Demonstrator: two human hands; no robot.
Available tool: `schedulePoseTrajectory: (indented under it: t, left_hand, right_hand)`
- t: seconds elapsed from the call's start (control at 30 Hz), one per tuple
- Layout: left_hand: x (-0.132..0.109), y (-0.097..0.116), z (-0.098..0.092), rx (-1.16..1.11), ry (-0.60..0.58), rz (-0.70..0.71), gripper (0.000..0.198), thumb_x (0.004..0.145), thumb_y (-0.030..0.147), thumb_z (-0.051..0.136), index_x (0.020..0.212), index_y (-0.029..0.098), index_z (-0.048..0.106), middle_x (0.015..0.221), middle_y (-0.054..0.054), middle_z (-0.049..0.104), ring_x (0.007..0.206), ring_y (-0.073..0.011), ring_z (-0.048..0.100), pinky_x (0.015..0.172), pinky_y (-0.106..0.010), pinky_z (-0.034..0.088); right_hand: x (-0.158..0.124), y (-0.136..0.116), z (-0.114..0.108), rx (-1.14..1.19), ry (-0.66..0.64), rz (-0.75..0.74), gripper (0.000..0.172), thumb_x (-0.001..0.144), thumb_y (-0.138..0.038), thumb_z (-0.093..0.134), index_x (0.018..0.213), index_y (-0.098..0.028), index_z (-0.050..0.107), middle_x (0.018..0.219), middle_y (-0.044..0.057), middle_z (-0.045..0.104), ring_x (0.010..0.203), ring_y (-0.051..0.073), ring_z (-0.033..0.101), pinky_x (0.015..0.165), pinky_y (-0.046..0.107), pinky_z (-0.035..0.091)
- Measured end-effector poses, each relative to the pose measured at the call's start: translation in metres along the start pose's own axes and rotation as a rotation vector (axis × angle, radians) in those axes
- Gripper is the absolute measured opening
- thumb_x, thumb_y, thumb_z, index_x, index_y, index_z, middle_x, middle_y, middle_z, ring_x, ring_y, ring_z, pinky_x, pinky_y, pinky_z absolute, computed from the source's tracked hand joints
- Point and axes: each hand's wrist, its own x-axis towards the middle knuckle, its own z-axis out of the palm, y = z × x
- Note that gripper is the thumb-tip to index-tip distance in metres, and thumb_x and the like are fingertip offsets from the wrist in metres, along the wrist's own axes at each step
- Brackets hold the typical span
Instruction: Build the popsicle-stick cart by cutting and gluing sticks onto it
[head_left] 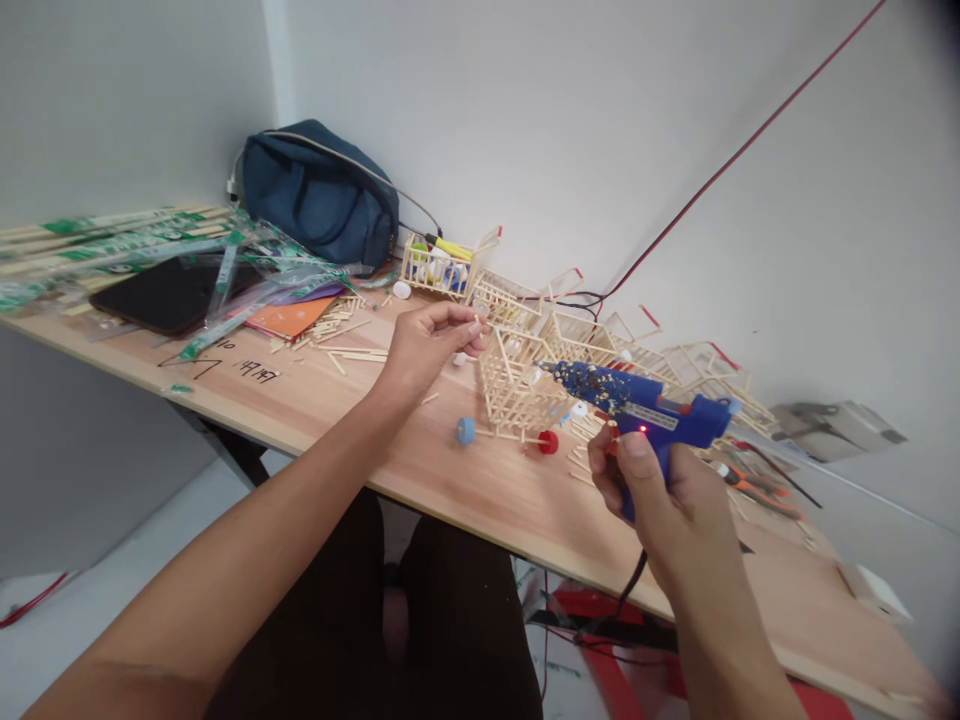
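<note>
My right hand (667, 490) is wrapped round a blue hot glue gun (660, 415), whose nozzle points left and whose red light is lit. Its barrel is crusted with dried specks. My left hand (442, 340) is pinched on a short wooden stick (478, 322), mostly hidden by the fingers. Between the hands stands a small cart (517, 390) built of thin wooden sticks. A light blue wheel (466, 431) and a red wheel (548, 442) show on its near axle. The glue gun's tip is close to the cart's upper right side; whether they touch I cannot tell.
More stick carts (585, 335) line the wall; one basket (439, 268) holds coloured caps. Loose sticks (337, 325) are scattered behind my left arm. A dark tablet (176, 290), bagged dowels (112, 240) and a blue bag (319, 195) occupy the left. Orange-handled pliers (761, 490) lie at right.
</note>
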Motion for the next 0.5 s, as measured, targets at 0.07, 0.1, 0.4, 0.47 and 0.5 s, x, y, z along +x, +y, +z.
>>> schedulePoseTrajectory:
  t: [0.07, 0.1, 0.4, 0.47, 0.5]
  left_hand:
    - [-0.0002, 0.0011, 0.0003, 0.002, -0.002, 0.002, 0.013, 0.069, 0.02, 0.077, 0.075, 0.011, 0.07, 0.076, -0.004, 0.073, 0.058, -0.0101, 0.064, 0.058, -0.024, 0.053]
    - [-0.0004, 0.0018, 0.0004, 0.006, -0.004, 0.001, 0.013, 0.069, 0.02, 0.077, 0.076, 0.011, 0.07, 0.075, -0.004, 0.072, 0.058, -0.0102, 0.064, 0.058, -0.024, 0.052]
    - [-0.003, 0.007, 0.001, 0.073, -0.003, -0.007, 0.012, 0.072, 0.021, 0.075, 0.074, 0.012, 0.069, 0.067, -0.003, 0.069, 0.059, -0.0117, 0.064, 0.064, -0.027, 0.053]
    - [-0.0029, 0.0064, 0.0008, 0.08, -0.002, 0.0, 0.012, 0.072, 0.022, 0.075, 0.075, 0.012, 0.069, 0.067, -0.002, 0.069, 0.059, -0.0117, 0.064, 0.065, -0.027, 0.053]
    - [-0.0027, 0.006, 0.0007, 0.083, -0.001, 0.001, 0.012, 0.072, 0.022, 0.075, 0.075, 0.012, 0.068, 0.067, -0.002, 0.069, 0.059, -0.0116, 0.063, 0.065, -0.027, 0.053]
  right_hand:
    - [0.0003, 0.0004, 0.0, -0.009, 0.001, 0.0, 0.052, 0.094, -0.064, 0.046, 0.075, -0.018, 0.061, 0.054, -0.001, 0.052, 0.05, 0.012, 0.047, 0.049, 0.024, 0.037]
    - [0.0007, 0.0007, 0.0, -0.007, 0.003, 0.003, 0.052, 0.094, -0.064, 0.046, 0.076, -0.018, 0.061, 0.055, -0.001, 0.053, 0.051, 0.012, 0.047, 0.049, 0.025, 0.037]
    - [-0.0001, 0.0029, -0.0002, -0.034, -0.01, 0.012, 0.051, 0.094, -0.063, 0.046, 0.071, -0.019, 0.057, 0.057, -0.001, 0.052, 0.052, 0.012, 0.046, 0.051, 0.026, 0.036]
    - [-0.0005, 0.0032, 0.0, -0.03, -0.005, 0.01, 0.05, 0.094, -0.063, 0.046, 0.072, -0.019, 0.056, 0.059, -0.001, 0.053, 0.052, 0.012, 0.046, 0.051, 0.026, 0.036]
    - [-0.0004, 0.0035, 0.0, -0.028, -0.003, 0.007, 0.05, 0.094, -0.063, 0.046, 0.072, -0.019, 0.056, 0.059, -0.001, 0.053, 0.052, 0.012, 0.045, 0.051, 0.026, 0.036]
